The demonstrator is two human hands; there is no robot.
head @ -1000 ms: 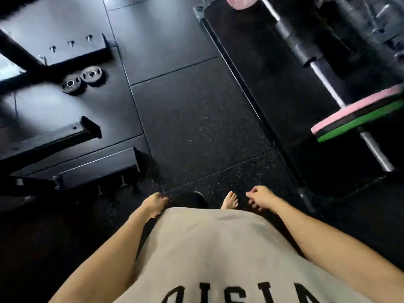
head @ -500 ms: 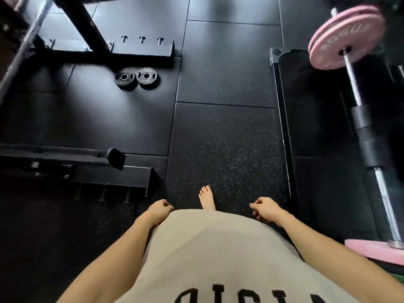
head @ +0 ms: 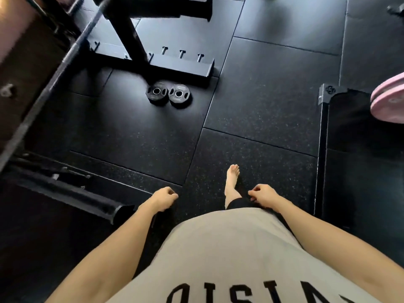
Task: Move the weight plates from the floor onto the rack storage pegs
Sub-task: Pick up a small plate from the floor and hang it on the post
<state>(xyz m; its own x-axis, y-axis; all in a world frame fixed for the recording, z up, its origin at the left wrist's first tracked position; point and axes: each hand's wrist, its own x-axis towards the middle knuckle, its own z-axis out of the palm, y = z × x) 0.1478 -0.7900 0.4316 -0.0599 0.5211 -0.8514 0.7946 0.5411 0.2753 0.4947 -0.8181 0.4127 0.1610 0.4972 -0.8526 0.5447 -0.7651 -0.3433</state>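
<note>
Our left hand (head: pixel 164 199) and right hand (head: pixel 263 196) hang loosely curled at our sides and grip nothing, likely because we are only walking up. The two weight plates (head: pixel 168 95) lie flat and touching on the far floor mat (head: pixel 262 101), just near of the rack base (head: pixel 181 68); they look small, black, with bright centre holes and grip slots.

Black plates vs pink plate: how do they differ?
1. Colour: the two black plates are dark with metal-ringed centre holes; the pink plate is pale pink.
2. Size: the pink plate looks far larger, though the frame edge cuts it off; the black plates are small and fully in view.
3. Pose: the black plates lie flat on the floor, touching side by side; the pink plate stands tilted at the right edge.
Shared: both round, neither held.
</note>
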